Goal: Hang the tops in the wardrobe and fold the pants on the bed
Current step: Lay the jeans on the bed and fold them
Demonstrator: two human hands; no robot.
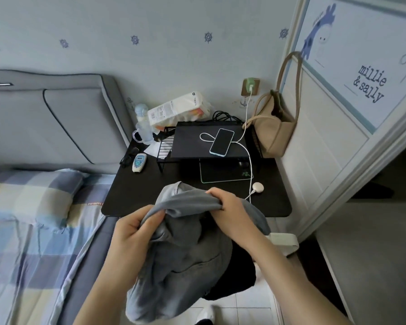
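Head view: both hands' grip on grey garment (181, 261)

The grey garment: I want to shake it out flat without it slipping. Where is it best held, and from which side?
Judging by its pose, the grey fabric garment is best held along the bunched top edge, from above. Left hand and right hand already pinch that edge apart, and the rest hangs free below, so spreading them should open it.

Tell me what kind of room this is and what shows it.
A bedroom, most likely: a bed with plaid bedding and a padded headboard, a black bedside table holding a charging phone, and both hands gripping a grey garment.
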